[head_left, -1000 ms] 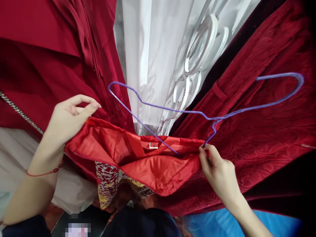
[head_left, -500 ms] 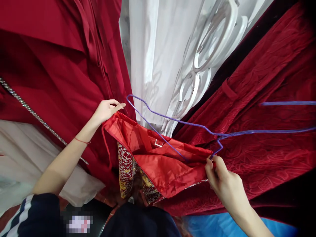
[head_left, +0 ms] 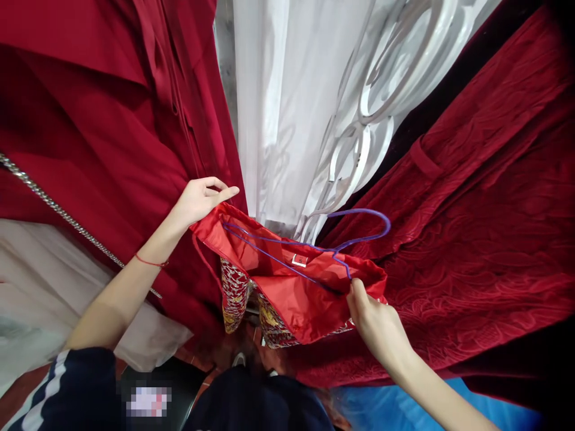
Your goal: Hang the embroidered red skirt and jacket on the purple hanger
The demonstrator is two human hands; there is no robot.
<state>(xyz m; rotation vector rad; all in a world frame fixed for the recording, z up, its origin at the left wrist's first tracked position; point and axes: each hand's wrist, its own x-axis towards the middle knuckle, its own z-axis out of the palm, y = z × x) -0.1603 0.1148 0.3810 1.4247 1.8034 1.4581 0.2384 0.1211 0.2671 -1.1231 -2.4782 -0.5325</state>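
A garment with a shiny red lining [head_left: 287,299] hangs open between my hands, a small white-edged label [head_left: 299,260] inside its top edge. Red, silver and gold patterning covers its outer side. My left hand [head_left: 202,200] is closed at the left corner of that edge, thumb and fingers pinching the cloth. A thin purple hanger [head_left: 274,242] lies across the opening, its left end inside the garment and its hook pointing right. My right hand [head_left: 375,320] is closed on the hanger's right side, close to the garment's right edge; its fingertips are partly hidden.
Dark red cloth [head_left: 90,120] with a silver trim hangs at left, above pale fabric [head_left: 144,335]. Embossed red garments [head_left: 485,239] hang at right. Behind are white drapery [head_left: 287,120] and white curled metalwork [head_left: 372,108]. Blue fabric [head_left: 381,407] lies low at right.
My right hand has moved left with the hanger, bringing its left end down into the garment's opening. The hanger's hook now shows whole. My left hand has shifted only slightly.
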